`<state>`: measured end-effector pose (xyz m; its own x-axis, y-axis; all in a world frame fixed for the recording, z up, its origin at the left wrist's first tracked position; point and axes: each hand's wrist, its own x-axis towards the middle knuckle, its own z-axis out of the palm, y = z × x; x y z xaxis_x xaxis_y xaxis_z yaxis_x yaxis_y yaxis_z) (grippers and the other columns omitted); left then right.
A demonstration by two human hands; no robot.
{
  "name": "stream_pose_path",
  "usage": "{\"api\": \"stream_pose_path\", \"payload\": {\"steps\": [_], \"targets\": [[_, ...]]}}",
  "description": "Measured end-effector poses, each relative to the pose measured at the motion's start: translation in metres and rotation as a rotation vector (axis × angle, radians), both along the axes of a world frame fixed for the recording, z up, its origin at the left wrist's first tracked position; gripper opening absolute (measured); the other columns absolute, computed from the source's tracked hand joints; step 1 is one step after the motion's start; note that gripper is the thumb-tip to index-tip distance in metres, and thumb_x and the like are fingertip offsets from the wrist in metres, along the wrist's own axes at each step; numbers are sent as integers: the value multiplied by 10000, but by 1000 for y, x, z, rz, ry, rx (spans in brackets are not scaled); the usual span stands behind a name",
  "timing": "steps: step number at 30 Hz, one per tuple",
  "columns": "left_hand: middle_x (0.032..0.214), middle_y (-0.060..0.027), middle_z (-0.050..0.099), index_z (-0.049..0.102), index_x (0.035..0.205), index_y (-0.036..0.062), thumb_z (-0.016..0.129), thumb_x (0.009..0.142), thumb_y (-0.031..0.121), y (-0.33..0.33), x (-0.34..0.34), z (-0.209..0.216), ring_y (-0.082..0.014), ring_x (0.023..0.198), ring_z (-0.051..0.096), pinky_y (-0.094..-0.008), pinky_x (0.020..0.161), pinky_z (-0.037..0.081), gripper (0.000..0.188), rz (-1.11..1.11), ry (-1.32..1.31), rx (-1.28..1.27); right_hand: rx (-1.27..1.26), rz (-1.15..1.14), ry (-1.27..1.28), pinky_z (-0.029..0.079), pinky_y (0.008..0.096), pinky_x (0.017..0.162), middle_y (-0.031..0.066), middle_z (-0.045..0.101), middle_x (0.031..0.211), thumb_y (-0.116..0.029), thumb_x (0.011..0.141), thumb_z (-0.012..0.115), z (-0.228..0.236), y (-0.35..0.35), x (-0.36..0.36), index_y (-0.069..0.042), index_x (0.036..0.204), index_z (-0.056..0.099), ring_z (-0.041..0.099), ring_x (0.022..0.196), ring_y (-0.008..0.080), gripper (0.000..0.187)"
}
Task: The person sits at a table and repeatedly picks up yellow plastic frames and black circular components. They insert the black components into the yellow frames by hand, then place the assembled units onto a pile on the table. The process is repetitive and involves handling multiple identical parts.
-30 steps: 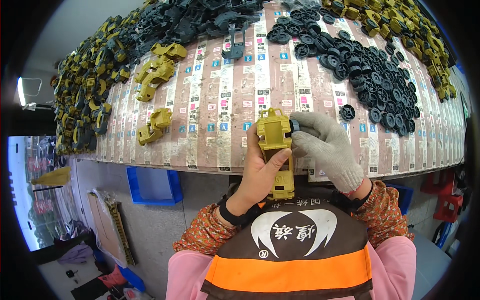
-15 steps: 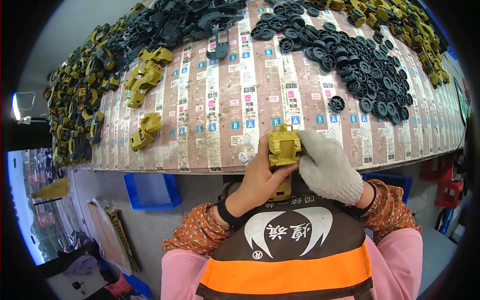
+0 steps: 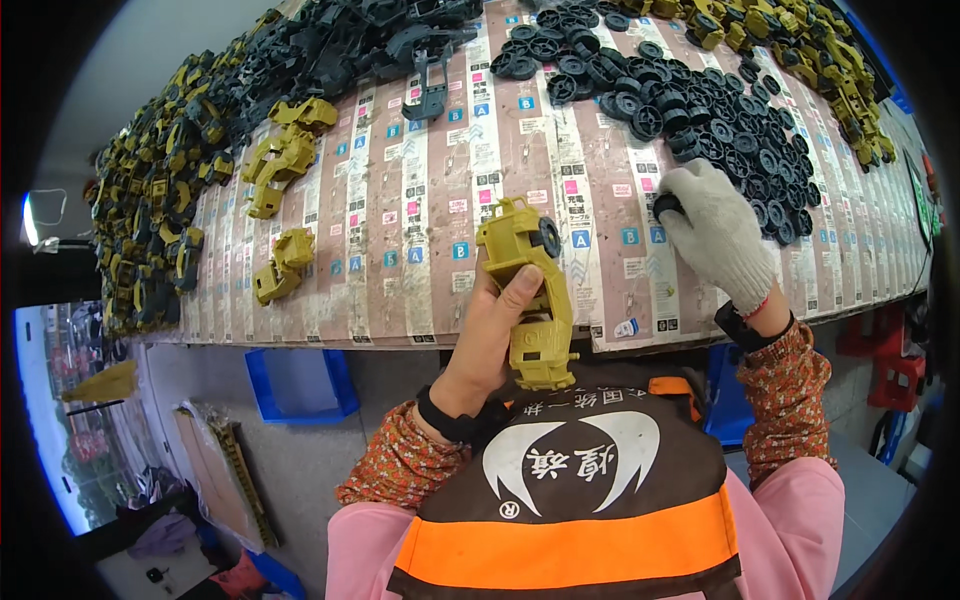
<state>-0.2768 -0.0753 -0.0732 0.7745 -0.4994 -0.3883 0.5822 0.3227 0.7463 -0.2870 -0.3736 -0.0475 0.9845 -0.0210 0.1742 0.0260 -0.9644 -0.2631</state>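
My bare left hand (image 3: 492, 325) grips a yellow toy truck body (image 3: 541, 325) at the table's front edge, thumb across its side. One black wheel (image 3: 545, 237) sits on the truck's upper right side, and bare axle stubs show at its lower end. My right hand (image 3: 715, 230), in a pale knitted glove, is at the near edge of the wheel pile (image 3: 745, 150). Its fingers are closed on a small black wheel (image 3: 668, 205), partly hidden by the glove.
Yellow truck bodies (image 3: 283, 265) lie left on the patterned table cover (image 3: 400, 290). Dark plastic chassis parts (image 3: 330, 60) are heaped behind them. Truck piles rise at the far left (image 3: 150, 230) and far right (image 3: 840, 80). A blue bin (image 3: 300, 385) stands below the table edge.
My right hand has left the truck, moved right to the wheels and taken hold of one. My left hand has shifted slightly left and turned the truck, so its wheeled side shows.
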Motion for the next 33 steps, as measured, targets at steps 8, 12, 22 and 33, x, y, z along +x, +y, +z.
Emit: {"api": "stream_pose_path", "payload": {"steps": [8,12,22,33], "targets": [[1045,-34,679,543,1286,107,701,1067,321,-6,1,5,-146,855,720,-320,716,633,345,212,-82,-78,800,102,176,568,440,799,197,716,961,-85,951,673,26,66,-29,-32,1114,643,735,917,373,174],[1073,-31,667,539,1308,110,691,1073,333,-10,0,10,-142,887,707,-324,737,627,358,231,-162,-64,874,162,119,581,444,764,205,732,973,-34,957,671,20,95,-45,-21,1194,647,748,885,393,238],[1131,-39,658,478,1373,99,744,1040,179,-13,-1,-2,-130,930,697,-314,785,622,434,429,-273,0,808,174,64,575,491,736,239,723,1013,-13,961,664,16,114,-64,-34,1304,616,728,895,453,347],[1311,-40,604,350,1533,109,805,964,42,-15,-11,-8,-151,1111,648,-320,965,558,731,488,-599,132,962,123,185,565,502,684,266,704,839,26,934,594,9,116,-71,-4,1270,599,720,785,476,336]]}}
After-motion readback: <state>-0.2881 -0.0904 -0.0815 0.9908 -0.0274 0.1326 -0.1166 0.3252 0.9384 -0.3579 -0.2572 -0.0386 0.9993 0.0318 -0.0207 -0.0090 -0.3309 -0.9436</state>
